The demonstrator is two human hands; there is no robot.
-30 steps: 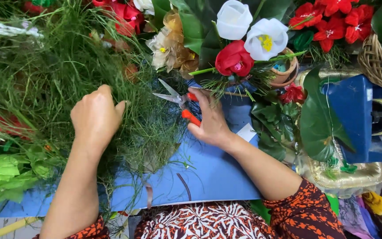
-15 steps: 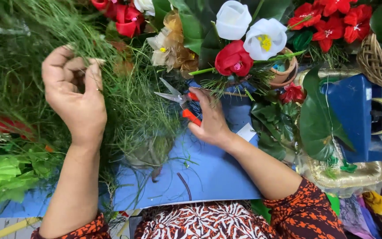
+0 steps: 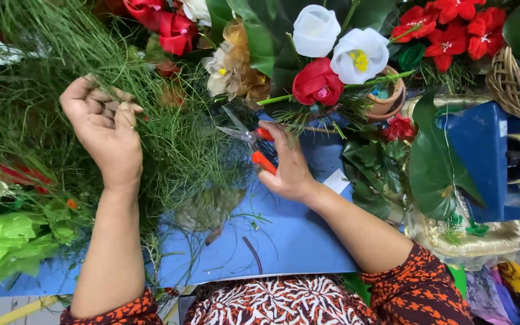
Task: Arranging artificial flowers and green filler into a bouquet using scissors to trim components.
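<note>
My left hand (image 3: 105, 129) is palm up over a thick pile of thin green grass-like stems (image 3: 170, 138), its fingers curled around a few strands. My right hand (image 3: 287, 168) grips red-handled scissors (image 3: 249, 139) with the blades parted and pointing left toward the stems. Both hands work above a blue sheet (image 3: 284, 235) covering the table. Cut bits of stem lie on the sheet between my arms.
Artificial flowers crowd the back: a red rose (image 3: 317, 81), white blooms (image 3: 338, 42), red flowers (image 3: 446, 27). A blue tape dispenser (image 3: 489, 156) and wicker basket (image 3: 516, 87) stand at right. Large green leaves (image 3: 437, 162) and light green plastic (image 3: 1, 241) flank the sheet.
My left hand rose from pressing the stems flat, turned palm up and moved left, pinching strands. My right hand with the scissors has stayed in place.
</note>
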